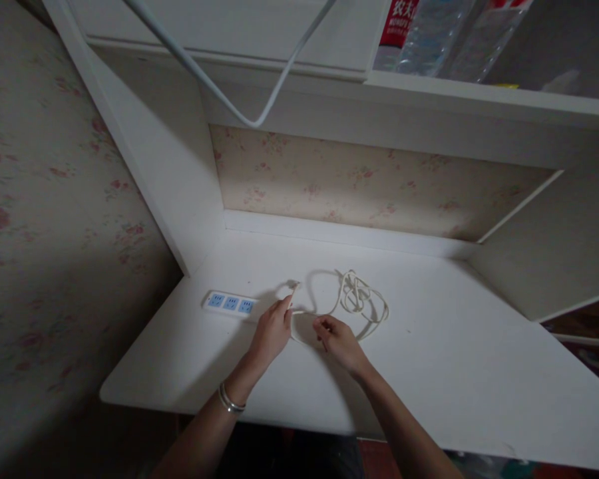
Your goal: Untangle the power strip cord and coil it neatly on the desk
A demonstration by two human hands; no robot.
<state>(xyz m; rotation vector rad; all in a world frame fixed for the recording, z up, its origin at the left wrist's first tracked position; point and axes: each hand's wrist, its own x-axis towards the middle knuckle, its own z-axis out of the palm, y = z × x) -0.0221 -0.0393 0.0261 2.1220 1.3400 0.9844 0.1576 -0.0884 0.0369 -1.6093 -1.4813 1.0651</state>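
Observation:
A white power strip (231, 304) with blue socket faces lies on the white desk, its right end hidden behind my left hand (273, 327). That hand is closed around a slim white piece that looks like the cord's plug (293, 290), its tip pointing up and away. The off-white cord (355, 296) runs from beside my left fingers to a loose, tangled coil on the right. My right hand (335, 338) is pinched closed just in front of a stretch of cord. What its fingertips hold, if anything, is too small to make out.
The white desk (459, 372) has a raised back edge and side panels. A pale cable (253, 123) hangs in a loop from above, close to the camera. Overhead, a shelf (479, 93) carries clear plastic bottles (432, 36). Flowered wallpaper covers the left wall.

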